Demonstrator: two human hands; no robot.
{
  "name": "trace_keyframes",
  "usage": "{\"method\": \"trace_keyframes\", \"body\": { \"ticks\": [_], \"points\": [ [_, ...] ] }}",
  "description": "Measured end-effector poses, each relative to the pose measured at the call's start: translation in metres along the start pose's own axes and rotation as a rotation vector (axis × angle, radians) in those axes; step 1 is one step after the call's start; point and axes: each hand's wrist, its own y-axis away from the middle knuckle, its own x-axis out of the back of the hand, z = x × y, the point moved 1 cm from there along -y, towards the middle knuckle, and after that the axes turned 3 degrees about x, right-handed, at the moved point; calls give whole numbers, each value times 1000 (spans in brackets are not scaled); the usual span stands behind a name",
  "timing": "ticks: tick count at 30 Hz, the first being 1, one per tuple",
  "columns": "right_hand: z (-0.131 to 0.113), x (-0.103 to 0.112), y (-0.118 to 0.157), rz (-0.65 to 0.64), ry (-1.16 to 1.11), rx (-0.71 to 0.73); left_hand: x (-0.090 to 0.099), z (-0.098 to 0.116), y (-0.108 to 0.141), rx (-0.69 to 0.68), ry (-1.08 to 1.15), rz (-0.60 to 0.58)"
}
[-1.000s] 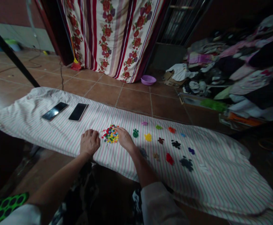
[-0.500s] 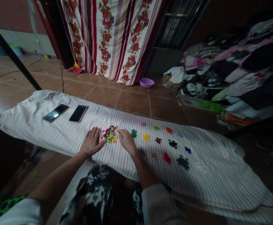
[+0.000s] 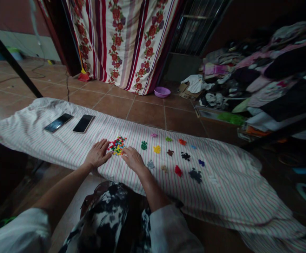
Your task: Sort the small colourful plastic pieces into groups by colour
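A mixed heap of small, bright-coloured pieces [image 3: 117, 144] lies on the striped cloth between my hands. Stretched flat along the heap's left side is my left hand [image 3: 98, 153], its thumb by the lower edge. My right hand [image 3: 133, 158] has its fingers bent together at the heap's lower right edge; whatever is between the fingertips is too small to make out. To its right, pieces lie in little single-colour groups, among them green [image 3: 144, 144], yellow [image 3: 157, 149], brown [image 3: 170, 152], black [image 3: 186, 156], red [image 3: 178, 170] and dark grey [image 3: 195, 175].
Two phones [image 3: 58, 123] lie on the left part of the striped cloth [image 3: 237, 189]. Past its far edge are a tiled floor, a purple basin [image 3: 162, 92] and a flowered curtain [image 3: 132, 42]. A heap of clothes [image 3: 263, 73] fills the back right.
My right hand has come in closer to the mixed heap, down to its lower right edge. My left hand stays flat beside it. The whole view has shifted slightly.
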Motion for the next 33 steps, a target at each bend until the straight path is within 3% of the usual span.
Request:
{"method": "trace_keyframes", "body": {
  "ticks": [13,24,33],
  "points": [
    [-10,-2,-5,2,38,-92,0,0,0,-50,9,64],
    [0,1,1,6,-80,-52,0,1,2,-68,2,52],
    [-2,9,10,13,-61,-40,-16,1,7,-11,-73,10]
  ]
}}
